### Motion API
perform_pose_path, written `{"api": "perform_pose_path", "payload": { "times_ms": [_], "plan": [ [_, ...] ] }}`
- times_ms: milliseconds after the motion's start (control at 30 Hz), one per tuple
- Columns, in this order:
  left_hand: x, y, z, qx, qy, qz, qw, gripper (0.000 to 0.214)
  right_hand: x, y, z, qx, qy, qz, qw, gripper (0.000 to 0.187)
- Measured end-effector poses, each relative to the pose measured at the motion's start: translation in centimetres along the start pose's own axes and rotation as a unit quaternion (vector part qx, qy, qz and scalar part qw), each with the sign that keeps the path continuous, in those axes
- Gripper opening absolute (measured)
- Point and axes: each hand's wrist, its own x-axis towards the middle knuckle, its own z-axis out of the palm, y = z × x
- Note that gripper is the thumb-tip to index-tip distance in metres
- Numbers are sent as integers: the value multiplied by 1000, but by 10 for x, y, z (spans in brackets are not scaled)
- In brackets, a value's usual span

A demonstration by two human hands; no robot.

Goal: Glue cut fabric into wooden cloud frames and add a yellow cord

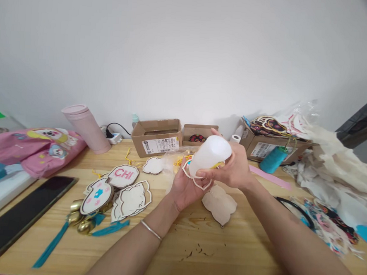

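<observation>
My right hand [236, 169] is wrapped round a white plastic bottle [209, 155], tipped with its nozzle end down toward my left palm. My left hand [183, 187] holds a thin cloud-shaped wooden outline piece [199, 182] under the bottle, fingers curled beneath it. A silver bangle [151, 230] sits on my left wrist. On the wooden table [195, 254] just below my hands lies a plain cloud-shaped wooden piece [219, 204].
To the left lie several cloud-shaped pieces, one marked "CHI" [123, 175], with brass bells [79, 218] and teal tassels [51, 245]. A phone [23, 215], pink cup [86, 127], cardboard boxes [157, 138], teal thread spool [274, 159] and white wrapping [333, 171] surround the work spot.
</observation>
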Motion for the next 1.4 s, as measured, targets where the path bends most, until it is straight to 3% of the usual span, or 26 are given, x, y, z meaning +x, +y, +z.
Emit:
{"api": "perform_pose_path", "payload": {
  "times_ms": [433,733,933,1067,1267,1400],
  "plan": [
    [1,4,-5,-9,-3,-8,1000,60,1,-2,-2,-3,-1,21,1000,35],
    [0,6,-3,2,24,3,1000,54,0,3,-1,2,-9,4,1000,34],
    [0,7,-3,-11,-1,1,1000,54,2,2,-4,-6,-43,-19,999,32],
    [0,8,-3,-17,0,1,1000,55,3,1,-4,4,-32,-20,999,32],
    [1,10,-3,0,8,0,1000,59,4,0,-6,6,-81,-53,995,27],
    [0,10,-2,-10,16,2,1000,58,4,0,-6,12,-68,-49,996,26]
  ]
}}
